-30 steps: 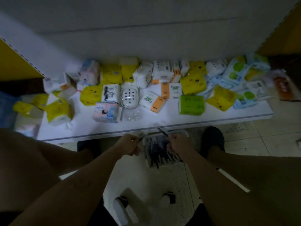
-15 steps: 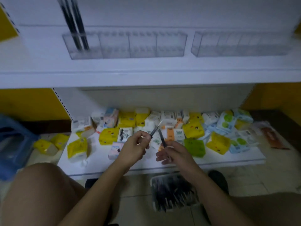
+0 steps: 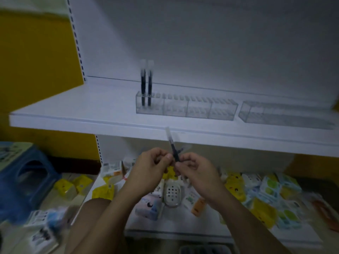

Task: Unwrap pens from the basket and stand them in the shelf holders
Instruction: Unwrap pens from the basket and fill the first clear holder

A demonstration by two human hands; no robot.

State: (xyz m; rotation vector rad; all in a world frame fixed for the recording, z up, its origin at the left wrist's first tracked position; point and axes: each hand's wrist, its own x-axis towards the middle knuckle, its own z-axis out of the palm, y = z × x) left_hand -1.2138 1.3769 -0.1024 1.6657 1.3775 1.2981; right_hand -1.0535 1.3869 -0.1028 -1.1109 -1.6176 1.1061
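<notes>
White shelf (image 3: 91,114) carries the clear holders (image 3: 198,109) up and beyond the grip, where left hand (image 3: 150,169) and right hand (image 3: 198,173) both pinch the pen (image 3: 174,153) low, its axis near-upright, top leaning left.

A shop is indicated by white display shelving (image 3: 91,118) with a slotted upright (image 3: 77,43), clear pen holders (image 3: 185,109) set on it, and small packaged goods (image 3: 236,189) spread on the lower shelf.

White shelf (image 3: 82,114); on it clear holders (image 3: 198,109) and two black pens (image 3: 143,85). Before its edge, another black pen (image 3: 173,150), clear-capped. Under the shelf: yellow packs (image 3: 102,192), pale blue packs (image 3: 271,187) spotted green, a white dish (image 3: 172,194) with dark dots. Left of it, yellow wall (image 3: 36,61), blue stool (image 3: 23,182).
</notes>
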